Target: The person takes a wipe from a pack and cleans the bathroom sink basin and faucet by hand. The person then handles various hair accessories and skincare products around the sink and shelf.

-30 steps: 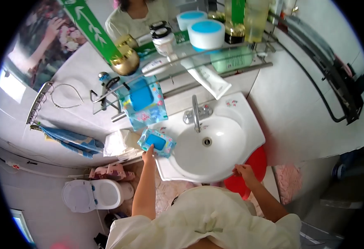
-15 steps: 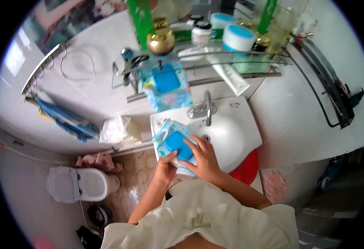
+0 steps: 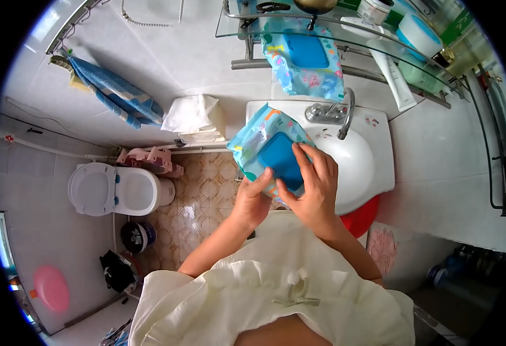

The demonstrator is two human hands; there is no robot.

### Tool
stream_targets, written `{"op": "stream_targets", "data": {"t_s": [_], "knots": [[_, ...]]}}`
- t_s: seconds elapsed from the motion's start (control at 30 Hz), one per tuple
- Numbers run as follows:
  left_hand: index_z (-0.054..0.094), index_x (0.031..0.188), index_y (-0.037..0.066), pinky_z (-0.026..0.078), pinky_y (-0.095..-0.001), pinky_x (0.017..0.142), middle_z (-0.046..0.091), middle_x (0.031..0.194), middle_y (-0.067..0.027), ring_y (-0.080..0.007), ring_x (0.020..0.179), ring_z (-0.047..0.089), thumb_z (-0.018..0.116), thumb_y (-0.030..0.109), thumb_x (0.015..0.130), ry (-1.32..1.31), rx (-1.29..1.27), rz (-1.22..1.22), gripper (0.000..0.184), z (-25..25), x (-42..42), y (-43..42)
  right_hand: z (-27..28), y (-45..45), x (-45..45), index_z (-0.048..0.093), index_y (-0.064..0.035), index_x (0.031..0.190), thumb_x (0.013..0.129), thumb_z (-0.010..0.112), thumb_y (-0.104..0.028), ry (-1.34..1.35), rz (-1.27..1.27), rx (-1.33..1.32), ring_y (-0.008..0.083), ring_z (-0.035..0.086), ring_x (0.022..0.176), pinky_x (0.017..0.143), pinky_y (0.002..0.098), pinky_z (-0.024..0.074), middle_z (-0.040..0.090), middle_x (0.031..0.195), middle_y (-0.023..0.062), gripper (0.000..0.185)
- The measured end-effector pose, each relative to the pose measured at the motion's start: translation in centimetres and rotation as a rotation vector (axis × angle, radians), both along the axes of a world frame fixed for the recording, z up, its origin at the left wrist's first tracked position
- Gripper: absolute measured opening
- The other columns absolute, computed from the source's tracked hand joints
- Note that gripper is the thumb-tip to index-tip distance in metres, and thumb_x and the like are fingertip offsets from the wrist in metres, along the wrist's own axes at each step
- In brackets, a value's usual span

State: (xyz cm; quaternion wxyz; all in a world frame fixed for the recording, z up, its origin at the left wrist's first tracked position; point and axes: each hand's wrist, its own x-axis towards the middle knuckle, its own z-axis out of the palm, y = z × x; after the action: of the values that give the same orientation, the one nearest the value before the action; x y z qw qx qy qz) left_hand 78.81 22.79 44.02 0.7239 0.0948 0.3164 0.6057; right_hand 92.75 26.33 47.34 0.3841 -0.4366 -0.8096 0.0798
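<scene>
A light-blue, patterned pack of wet wipes (image 3: pixel 270 130) with a darker blue lid is held in front of my body, over the near left side of the sink. My left hand (image 3: pixel 254 199) grips its lower left edge, thumb on top beside the lid. My right hand (image 3: pixel 316 181) is on the pack's right side, fingertips at the lid's right edge and thumb near its lower corner. The lid looks closed. The fingers under the pack are hidden.
Behind the pack is a white sink (image 3: pixel 362 173) with a metal faucet (image 3: pixel 348 118). A similar wipes pack (image 3: pixel 308 57) hangs at the glass shelf, near a white tube (image 3: pixel 394 78). White tissues (image 3: pixel 194 118), a blue towel (image 3: pixel 112 89) and a toilet (image 3: pixel 135 190) are at left.
The view has shifted, so shelf and sink sit higher and further right. The pack now appears closer and larger, still in both hands.
</scene>
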Motion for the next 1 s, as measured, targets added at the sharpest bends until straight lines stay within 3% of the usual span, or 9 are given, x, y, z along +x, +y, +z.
{"op": "stream_targets", "data": {"t_s": [0.07,0.13,0.2,0.37,0.53,0.57,0.63,0.73,1.0], "knots": [[0.040,0.129,0.008,0.037,-0.0398,0.099,0.051,0.125,-0.0033,-0.0203,0.116,0.048,0.067,0.025,0.084,0.025,0.024,-0.001,0.055,0.0,0.1,-0.1,0.1,-0.3,0.0,0.055,0.0004,0.118,0.068,0.071,-0.020,-0.027,-0.015,0.035,0.0287,0.053,0.100,0.089,0.0413,0.0367,0.055,0.115,0.0126,0.056],[0.040,0.129,0.008,0.038,-0.0399,0.099,0.052,0.125,-0.0040,-0.0206,0.116,0.048,0.067,0.029,0.083,0.052,0.022,-0.011,0.057,-0.1,-0.1,-0.1,-0.3,0.0,-0.1,0.054,-0.0014,0.119,0.071,0.069,-0.024,-0.029,-0.027,0.093,0.0299,0.055,0.093,0.086,0.0415,0.0400,0.056,0.109,0.0121,0.055],[0.040,0.130,0.008,0.038,-0.0400,0.098,0.052,0.125,-0.0047,-0.0208,0.116,0.049,0.068,0.033,0.083,0.078,0.021,-0.022,0.060,0.0,-0.1,-0.1,-0.7,0.3,0.0,0.053,-0.0017,0.120,0.073,0.068,-0.023,0.086,0.041,0.037,0.0311,0.056,0.093,0.086,0.0409,0.0405,0.056,0.110,0.0130,0.054],[0.039,0.131,0.008,0.038,-0.0414,0.099,0.051,0.127,-0.0045,-0.0218,0.117,0.048,0.064,0.035,0.085,0.112,0.047,0.047,0.059,-0.1,0.1,0.0,0.8,0.7,0.1,0.048,-0.0042,0.122,0.063,0.078,-0.013,0.209,0.043,-0.192,0.0301,0.053,0.096,0.083,0.0403,0.0403,0.055,0.108,0.0107,0.067],[0.037,0.132,0.007,0.037,-0.0427,0.100,0.049,0.129,-0.0060,-0.0230,0.119,0.047,0.060,0.036,0.087,0.091,0.053,0.019,0.058,0.2,0.6,-0.4,1.0,0.4,-0.1,0.049,-0.0069,0.100,0.054,0.082,-0.010,0.255,-0.090,-0.333,0.0273,0.049,0.085,0.077,0.0405,0.0380,0.050,0.093,0.0075,0.057],[0.037,0.132,0.007,0.038,-0.0431,0.100,0.049,0.128,-0.0064,-0.0234,0.118,0.047,0.059,0.036,0.088,0.058,0.069,0.023,0.057,0.1,0.6,-0.3,0.7,0.2,-0.3,0.049,-0.0069,0.100,0.054,0.082,-0.010,0.253,-0.088,-0.331,0.0273,0.049,0.085,0.077,0.0405,0.0380,0.050,0.093,0.0075,0.057],[0.036,0.132,0.007,0.038,-0.0435,0.100,0.050,0.127,-0.0068,-0.0238,0.118,0.048,0.058,0.037,0.089,0.025,0.084,0.031,0.056,0.0,0.7,-0.4,0.0,-0.4,-0.7,0.049,-0.0071,0.097,0.054,0.082,-0.009,0.245,-0.067,-0.076,0.0266,0.049,0.083,0.076,0.0408,0.0383,0.050,0.093,0.0071,0.055],[0.037,0.131,0.007,0.039,-0.0434,0.099,0.050,0.126,-0.0071,-0.0241,0.116,0.049,0.056,0.037,0.089,-0.010,0.076,0.020,0.055,0.0,0.6,-0.5,0.1,-0.7,-0.9,0.048,-0.0070,0.097,0.055,0.082,-0.008,0.278,-0.085,-0.045,0.0259,0.049,0.080,0.074,0.0407,0.0388,0.050,0.091,0.0068,0.053],[0.039,0.129,0.008,0.042,-0.0425,0.097,0.052,0.123,-0.0067,-0.0236,0.114,0.051,0.055,0.037,0.091,0.092,0.000,0.072,0.050,0.5,1.1,-0.6,-1.0,-0.9,-0.8,0.048,-0.0051,0.095,0.057,0.081,-0.006,0.438,-0.108,-0.285,0.0255,0.049,0.078,0.070,0.0364,0.0409,0.048,0.085,0.0071,0.050]]}}
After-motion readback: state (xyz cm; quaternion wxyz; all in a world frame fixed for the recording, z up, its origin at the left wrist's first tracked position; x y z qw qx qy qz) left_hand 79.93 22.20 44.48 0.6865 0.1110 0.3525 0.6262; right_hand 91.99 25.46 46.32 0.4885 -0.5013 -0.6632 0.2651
